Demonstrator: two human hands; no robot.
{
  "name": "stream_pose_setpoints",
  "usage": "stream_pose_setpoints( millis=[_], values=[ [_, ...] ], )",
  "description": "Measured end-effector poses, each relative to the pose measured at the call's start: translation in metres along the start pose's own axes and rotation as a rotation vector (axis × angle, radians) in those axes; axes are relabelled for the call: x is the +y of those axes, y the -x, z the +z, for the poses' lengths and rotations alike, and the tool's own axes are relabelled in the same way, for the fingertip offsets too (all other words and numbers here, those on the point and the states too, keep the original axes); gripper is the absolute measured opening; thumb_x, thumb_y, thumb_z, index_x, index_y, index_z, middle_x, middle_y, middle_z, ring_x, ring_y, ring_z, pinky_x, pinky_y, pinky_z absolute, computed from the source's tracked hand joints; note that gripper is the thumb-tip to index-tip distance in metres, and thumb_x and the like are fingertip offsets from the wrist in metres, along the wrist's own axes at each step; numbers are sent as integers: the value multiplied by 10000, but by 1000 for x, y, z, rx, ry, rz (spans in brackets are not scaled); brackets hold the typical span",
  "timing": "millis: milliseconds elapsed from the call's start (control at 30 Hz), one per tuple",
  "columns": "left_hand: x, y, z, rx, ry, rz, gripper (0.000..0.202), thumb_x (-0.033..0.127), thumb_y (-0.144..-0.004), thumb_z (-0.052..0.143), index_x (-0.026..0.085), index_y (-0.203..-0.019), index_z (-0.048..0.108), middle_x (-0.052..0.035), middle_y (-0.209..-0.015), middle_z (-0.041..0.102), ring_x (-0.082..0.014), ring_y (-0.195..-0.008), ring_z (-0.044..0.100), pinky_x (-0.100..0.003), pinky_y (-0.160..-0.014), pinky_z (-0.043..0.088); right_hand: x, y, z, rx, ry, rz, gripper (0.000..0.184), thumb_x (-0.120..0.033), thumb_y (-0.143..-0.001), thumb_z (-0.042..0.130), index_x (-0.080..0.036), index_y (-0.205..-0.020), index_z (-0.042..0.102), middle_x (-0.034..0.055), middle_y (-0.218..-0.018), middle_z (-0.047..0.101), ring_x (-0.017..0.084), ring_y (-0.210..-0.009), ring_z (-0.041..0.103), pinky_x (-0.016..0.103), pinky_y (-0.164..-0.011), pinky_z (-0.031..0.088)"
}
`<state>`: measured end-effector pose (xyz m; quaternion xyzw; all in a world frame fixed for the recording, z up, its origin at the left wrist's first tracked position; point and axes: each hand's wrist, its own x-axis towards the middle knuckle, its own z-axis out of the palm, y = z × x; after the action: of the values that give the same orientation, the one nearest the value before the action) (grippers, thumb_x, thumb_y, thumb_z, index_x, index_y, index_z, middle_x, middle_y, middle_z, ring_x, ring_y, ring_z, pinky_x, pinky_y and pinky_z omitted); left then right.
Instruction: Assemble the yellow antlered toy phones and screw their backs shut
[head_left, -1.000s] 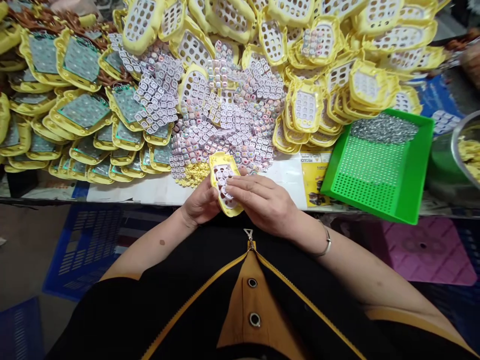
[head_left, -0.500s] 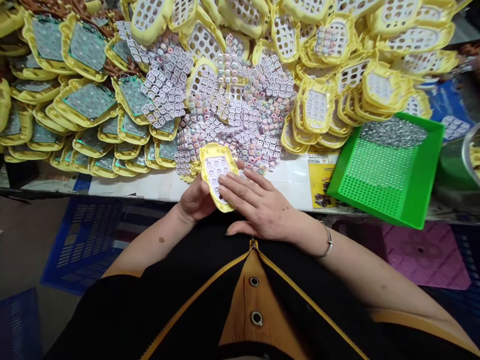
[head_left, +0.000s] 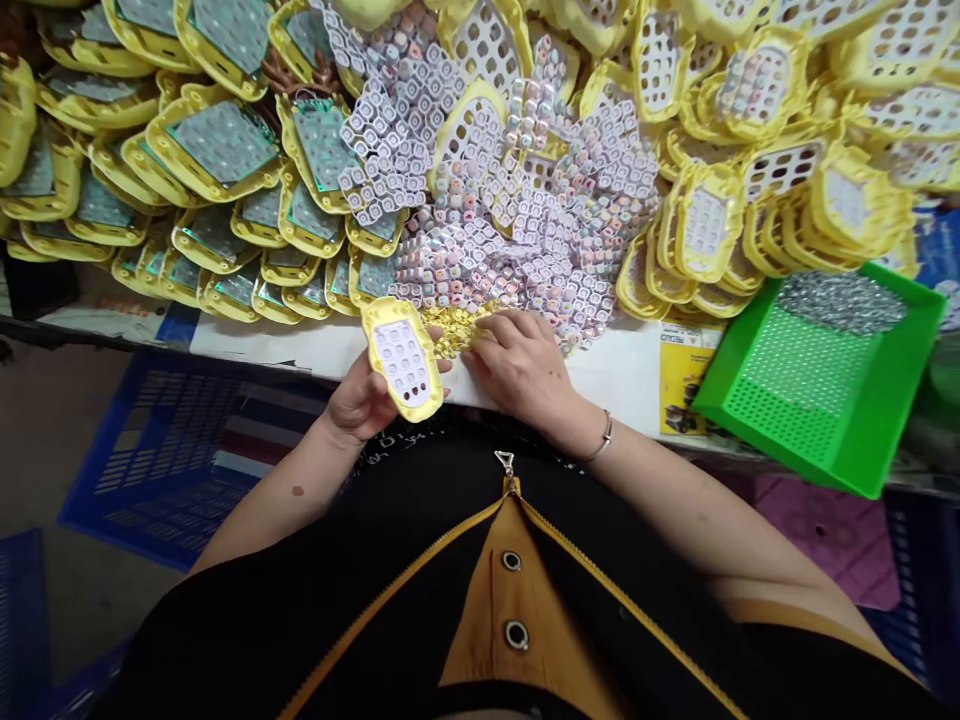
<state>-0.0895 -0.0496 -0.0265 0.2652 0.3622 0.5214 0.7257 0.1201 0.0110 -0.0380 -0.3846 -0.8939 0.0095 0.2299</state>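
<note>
My left hand [head_left: 361, 400] grips a yellow plastic shell [head_left: 406, 395] with a white button pad [head_left: 402, 352] set in it. Three dark holes show at the pad's lower end. My right hand [head_left: 521, 362] is at a heap of small yellow pieces [head_left: 450, 328] on the table, its fingertips bent together at the heap's right edge. Whether a piece is between those fingertips is hidden. Behind both hands spreads a pile of white button pads [head_left: 480, 250], some with coloured keys.
Stacked yellow shells with grey-covered green circuit boards [head_left: 225, 140] fill the left. More yellow shells [head_left: 705, 225] are stacked at the right. A green perforated tray [head_left: 799, 410] holding many metal screws [head_left: 840, 300] overhangs the table's front edge. A blue crate [head_left: 142, 470] stands below at left.
My right hand has left the shell and moved to the small yellow pieces, its fingers now bent. My left hand has shifted slightly left with the shell. The camera view has shifted.
</note>
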Motion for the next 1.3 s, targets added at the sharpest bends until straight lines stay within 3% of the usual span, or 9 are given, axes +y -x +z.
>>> stream_pose_setpoints(
  millis=[100, 200, 300, 467, 567, 733, 900, 1100, 1300],
  values=[
    [-5, -7, 3, -70, 33, -23, 896, 513, -555, 910, 284, -1348, 561, -172, -1511, 497, -445, -1217, 615, -566, -904, 586, 4, 3, -3, 44, -106, 105, 206, -249, -938, 555, -204, -794, 696, 99, -964, 740, 238, -901, 609, 418, -804, 479],
    [-7, -14, 5, -136, 42, -41, 811, 491, -573, 908, 258, -1287, 602, -175, -1507, 501, -440, -1203, 625, -534, -871, 601, 11, 7, -14, 105, -422, 327, 118, -272, -881, 623, -205, -792, 660, 40, -781, 698, 174, -711, 590, 354, -678, 485],
    [-9, -21, 10, -183, 54, -57, 778, 461, -587, 909, 258, -1273, 602, -171, -1485, 527, -426, -1178, 643, -499, -837, 611, 11, 9, -26, 166, -751, 485, 85, -257, -843, 646, -227, -921, 661, -28, -696, 637, 124, -611, 561, 284, -576, 463],
    [-13, -28, 22, -206, 65, -65, 831, 512, -579, 904, 237, -1300, 595, -176, -1494, 519, -439, -1228, 608, -520, -927, 568, 4, 13, -42, 157, -787, 305, 127, -219, -867, 655, -231, -966, 733, 5, -771, 703, 133, -690, 628, 303, -661, 519],
    [-15, -31, 29, -201, 50, -29, 784, 519, -577, 904, 203, -1245, 641, -170, -1456, 562, -417, -1253, 597, -462, -960, 559, 2, 17, -45, 144, -777, 184, 193, -221, -865, 698, -227, -1056, 728, 29, -845, 738, 142, -745, 672, 296, -687, 542],
    [-17, -36, 38, -184, 26, -35, 898, 521, -559, 912, 236, -1346, 587, -145, -1455, 571, -398, -1344, 526, -438, -999, 544, 1, 19, -39, 208, -574, 19, 113, -205, -922, 632, -200, -944, 743, 52, -793, 708, 142, -722, 656, 276, -630, 517],
    [-20, -39, 41, -156, 37, -43, 970, 547, -543, 908, 274, -1398, 542, -119, -1465, 567, -391, -1377, 492, -427, -994, 553, 4, 19, -38, 189, -485, -28, 136, -223, -930, 618, -191, -1013, 721, 65, -835, 681, 164, -758, 627, 311, -653, 514],
    [-19, -38, 43, -201, -33, -40, 869, 513, -548, 913, 219, -1310, 615, -141, -1436, 584, -391, -1353, 517, -420, -1001, 547, 2, 20, -41, 210, -381, -12, 124, -249, -945, 598, -175, -994, 685, 67, -830, 648, 176, -757, 591, 327, -670, 501],
    [-21, -37, 43, -201, -39, -81, 892, 521, -536, 913, 209, -1313, 604, -150, -1400, 611, -393, -1335, 533, -439, -1031, 523, -1, 21, -40, 160, -219, -43, 156, -206, -968, 530, -198, -1067, 650, 96, -964, 662, 214, -878, 606, 370, -750, 516]
  ],
)
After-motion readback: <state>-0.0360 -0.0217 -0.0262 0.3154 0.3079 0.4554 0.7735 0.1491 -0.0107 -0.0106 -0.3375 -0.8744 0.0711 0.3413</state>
